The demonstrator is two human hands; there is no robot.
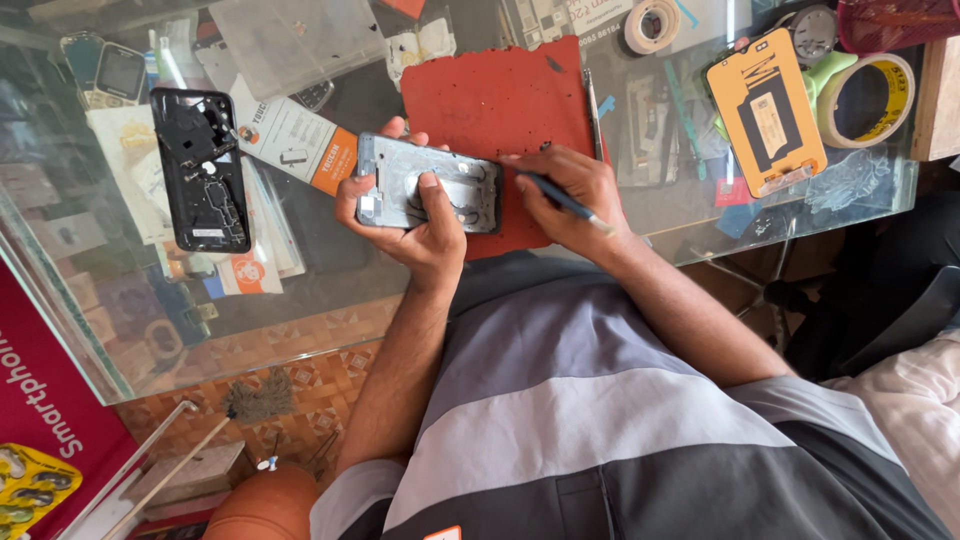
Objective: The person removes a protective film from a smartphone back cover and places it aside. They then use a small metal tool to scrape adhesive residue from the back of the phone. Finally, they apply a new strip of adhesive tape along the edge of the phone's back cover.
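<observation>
Left hand [415, 225] grips a grey opened phone frame [430, 195], fingers wrapped round its edges, thumb pressed on its face, held over the red mat [500, 95] on the glass tabletop [330, 280]. Right hand [565, 200] pinches a thin blue-handled tool [565, 202] (probably a screwdriver; tip hidden) at the frame's right edge. A black phone back [200, 170] lies well apart, left.

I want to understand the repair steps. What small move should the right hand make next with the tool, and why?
Probably ease the thin tool along the phone frame's right edge. The right hand holds its tip at that edge, while the left hand grips the frame over the red mat.
</observation>
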